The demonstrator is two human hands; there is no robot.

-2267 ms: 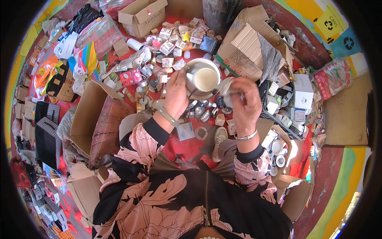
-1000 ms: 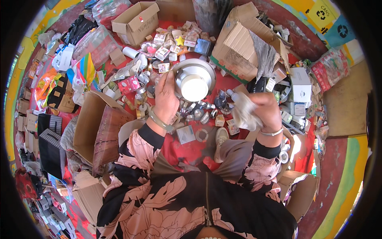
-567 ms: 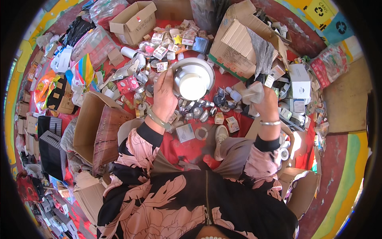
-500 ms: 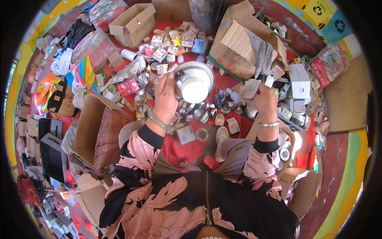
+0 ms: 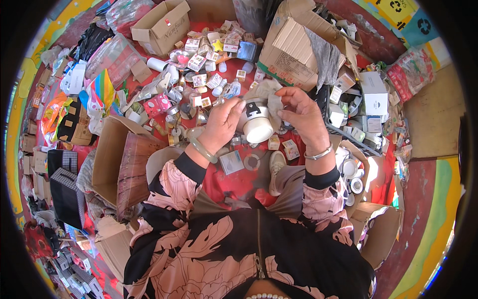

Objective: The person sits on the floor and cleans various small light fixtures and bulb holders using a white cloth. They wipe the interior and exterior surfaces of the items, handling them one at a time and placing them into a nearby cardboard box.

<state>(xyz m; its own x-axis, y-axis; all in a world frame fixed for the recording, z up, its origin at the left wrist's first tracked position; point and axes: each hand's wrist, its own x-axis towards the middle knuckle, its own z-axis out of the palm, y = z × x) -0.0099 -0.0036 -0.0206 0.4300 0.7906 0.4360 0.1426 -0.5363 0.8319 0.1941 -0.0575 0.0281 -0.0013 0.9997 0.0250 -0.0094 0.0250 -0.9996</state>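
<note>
My left hand grips a round white light fitting by its left side, thumb along the rim. The fitting is tilted, and a black bracket shows on its side. On the other side, my right hand pinches a pale, crumpled cloth against the fitting's far edge. Part of the cloth is hidden behind the fitting and fingers. Below them on the red floor covering lie a flat white box, a grey ring and a small printed box.
Ahead lie many small boxes and bottles. An open carton stands at the far left, a larger torn one at the far right. Another carton is by my left arm. A black crate of boxes stands to the right.
My right hand has come leftward with the cloth to the fitting. My left hand has moved slightly right and nearer, and the fitting has been turned, showing its side.
</note>
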